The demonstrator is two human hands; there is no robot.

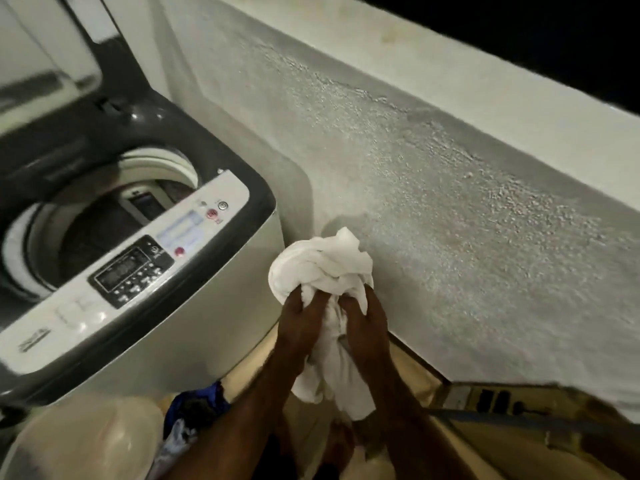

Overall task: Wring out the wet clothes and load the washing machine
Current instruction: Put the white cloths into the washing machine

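Observation:
A bunched white cloth (323,265) hangs in front of me, right of the washing machine. My left hand (300,318) grips its left side and my right hand (367,322) grips its right side, fingers curled into the fabric. A tail of the cloth droops below my wrists. The top-loading washing machine (207,306) stands at the left with its lid up. Its round drum opening (104,216) is dark inside, and what lies in it cannot be made out.
A rough white parapet wall (433,202) runs along the right, close behind the cloth. Blue and dark clothes (197,407) lie low beside the machine, next to a pale rounded container (86,441). A floor drain grate (491,398) sits at the wall's foot.

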